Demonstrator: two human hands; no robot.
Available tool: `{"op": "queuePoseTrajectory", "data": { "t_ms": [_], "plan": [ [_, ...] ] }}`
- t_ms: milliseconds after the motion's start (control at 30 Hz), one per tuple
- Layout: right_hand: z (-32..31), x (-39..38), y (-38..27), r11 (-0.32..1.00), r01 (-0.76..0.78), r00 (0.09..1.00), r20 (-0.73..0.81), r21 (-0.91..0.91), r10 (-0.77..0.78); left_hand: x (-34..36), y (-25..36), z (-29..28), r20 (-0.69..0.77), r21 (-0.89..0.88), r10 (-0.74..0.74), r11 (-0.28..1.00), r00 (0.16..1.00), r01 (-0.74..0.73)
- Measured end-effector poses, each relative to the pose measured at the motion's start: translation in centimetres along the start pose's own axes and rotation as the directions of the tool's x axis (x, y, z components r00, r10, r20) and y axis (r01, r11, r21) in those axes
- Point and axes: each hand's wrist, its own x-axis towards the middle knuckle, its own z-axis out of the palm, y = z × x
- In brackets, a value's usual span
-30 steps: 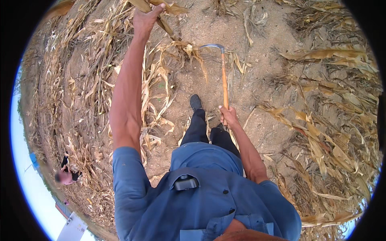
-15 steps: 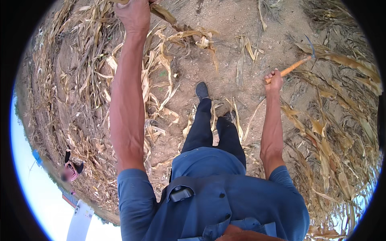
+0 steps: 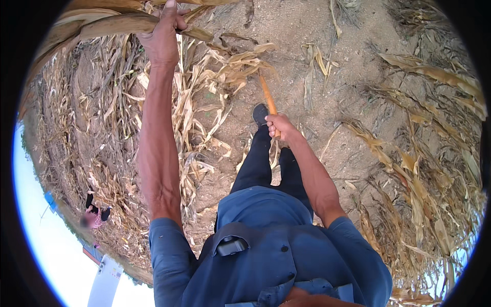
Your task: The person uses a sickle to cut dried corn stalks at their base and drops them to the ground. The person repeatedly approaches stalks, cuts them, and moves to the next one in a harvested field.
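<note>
My left hand [image 3: 163,36] is stretched far forward and closed around a dry maize stalk [image 3: 110,23] that leans across the upper left. My right hand [image 3: 279,125] grips the orange wooden handle of a sickle [image 3: 267,96] just ahead of my legs. The handle points away from me toward the base of the dry stalks; its blade is hidden among the leaves. My dark trousers and one black shoe [image 3: 260,113] show below the hands on bare brown soil.
Dry maize plants [image 3: 429,153] stand and lie on both sides, with cut leaves scattered over the sandy ground [image 3: 307,30]. Another person [image 3: 94,215] bends among the stalks at the far left. A white object [image 3: 105,281] lies at the lower left.
My right hand has swung the sickle in from the right toward the stalk base in front of my foot. My left hand keeps its hold on the stalk.
</note>
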Motion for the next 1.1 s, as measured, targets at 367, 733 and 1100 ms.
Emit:
{"op": "queuePoseTrajectory", "data": {
  "t_ms": [367,733,1100],
  "plan": [
    [-4.1,-13.2,11.5,0.979,0.102,0.992,-0.089,0.175,-0.087,-0.5,17.1,-2.2,-0.089,0.287,0.209,0.942,0.974,-0.175],
    [-11.6,-24.9,14.4,0.909,0.138,0.935,-0.251,-0.393,-0.25,-7.7,30.8,-7.7,0.039,0.638,0.062,0.766,0.997,-0.072],
    [-10.3,-19.9,10.9,0.879,0.338,0.887,-0.198,-0.337,-0.417,-15.4,17.8,-19.6,0.0,0.981,-0.258,0.189,0.966,0.051]
  ]
}}
